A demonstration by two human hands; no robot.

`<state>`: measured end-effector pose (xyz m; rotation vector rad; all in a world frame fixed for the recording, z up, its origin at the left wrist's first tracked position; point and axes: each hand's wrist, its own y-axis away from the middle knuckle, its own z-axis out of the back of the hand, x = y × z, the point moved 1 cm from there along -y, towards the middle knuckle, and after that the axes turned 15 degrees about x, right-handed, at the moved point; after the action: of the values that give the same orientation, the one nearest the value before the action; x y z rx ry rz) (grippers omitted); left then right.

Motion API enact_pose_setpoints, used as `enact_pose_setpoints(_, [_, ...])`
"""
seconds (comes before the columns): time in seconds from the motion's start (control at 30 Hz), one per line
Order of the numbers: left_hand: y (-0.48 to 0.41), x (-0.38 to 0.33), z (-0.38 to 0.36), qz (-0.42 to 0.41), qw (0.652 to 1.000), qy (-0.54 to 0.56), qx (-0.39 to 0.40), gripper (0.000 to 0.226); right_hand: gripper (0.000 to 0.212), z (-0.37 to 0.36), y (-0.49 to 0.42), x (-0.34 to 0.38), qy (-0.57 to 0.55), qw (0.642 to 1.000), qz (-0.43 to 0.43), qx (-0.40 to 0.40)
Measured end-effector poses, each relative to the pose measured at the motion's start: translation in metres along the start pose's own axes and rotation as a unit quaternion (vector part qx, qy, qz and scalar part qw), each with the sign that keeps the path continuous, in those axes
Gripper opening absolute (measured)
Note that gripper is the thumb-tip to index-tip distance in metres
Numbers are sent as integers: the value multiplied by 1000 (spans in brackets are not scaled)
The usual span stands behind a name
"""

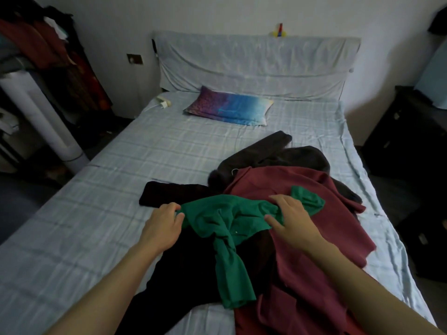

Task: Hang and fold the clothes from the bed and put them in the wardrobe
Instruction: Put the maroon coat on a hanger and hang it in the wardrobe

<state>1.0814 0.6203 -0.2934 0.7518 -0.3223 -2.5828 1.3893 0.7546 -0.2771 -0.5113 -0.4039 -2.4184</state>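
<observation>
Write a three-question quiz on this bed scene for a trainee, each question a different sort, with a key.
1. True or false: the left hand and the right hand both grip the green top.
2. Which piece lies under the green top on its right side? A) a maroon garment B) a yellow towel C) a white shirt
3. How many pillows are on the bed?
Key: 1 true; 2 A; 3 one.
</observation>
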Motion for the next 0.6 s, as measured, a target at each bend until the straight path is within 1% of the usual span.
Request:
enact_pose_setpoints(0.17, [-29, 40, -3, -8, 999, 11, 30, 42, 78, -41, -27, 20, 2, 1000, -17, 21])
enact_pose_setpoints(0.37, [-49, 46, -19, -36, 998, 14, 51, 39, 78, -60, -53, 9, 3, 998, -44, 49])
enact_pose_setpoints(0.47, [-60, 44, -29, -31, 997, -6, 65, 43, 72, -69, -70, 6, -6, 997, -49, 64])
enact_pose_setpoints(0.6, [-84, 41, -47, -30, 995, -21, 90, 47, 60, -95, -96, 1, -22, 995, -50, 83])
